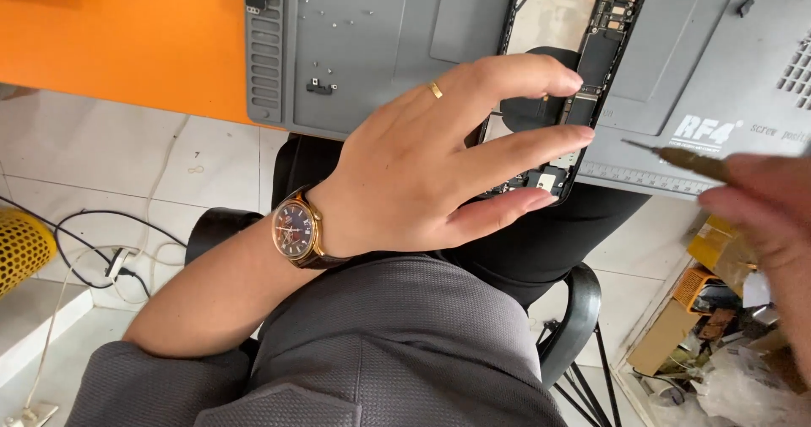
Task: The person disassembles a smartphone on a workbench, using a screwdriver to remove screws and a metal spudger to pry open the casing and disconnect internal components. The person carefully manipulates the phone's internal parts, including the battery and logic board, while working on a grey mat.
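On grey mat: opened phone, back off, internals exposed.
L hand open, fingers steadying phone; R hand pinching screwdriver; board not yet out.

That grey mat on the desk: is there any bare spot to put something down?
The grey mat is bare between its scattered small screws and the opened phone; another patch lies right of the phone. The orange desk left of the mat is open. It is crowded at the phone's lower end, where the left hand rests and the right hand holds a screwdriver.

Head-worn view, close, steeply down over lap
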